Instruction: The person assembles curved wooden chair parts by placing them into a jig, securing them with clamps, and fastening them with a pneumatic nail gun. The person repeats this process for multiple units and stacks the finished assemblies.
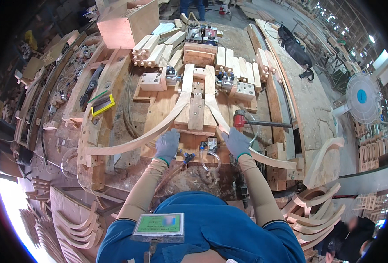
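Observation:
Both my hands wear grey gloves. My left hand (167, 144) is closed, its fingertips at the lower edge of a long curved wooden piece (135, 143) that sweeps out to the left; what the fingers hold is hidden. Over on the right, my right hand (236, 143) is closed over a matching curved wooden piece (270, 161), which shows on both sides of the glove. The inner ends of both pieces meet straight wooden bars at a wooden jig block (196, 115) in the middle. Pneumatic clamps (238, 87) flank the jig.
A red-headed mallet (239, 119) lies beyond my right hand. Stacked tenoned pieces (152, 50) and a wooden box (128, 24) stand at the back. A clear hose (210, 162) loops between my forearms. A white fan (362, 98) and curved parts (319, 215) are at right.

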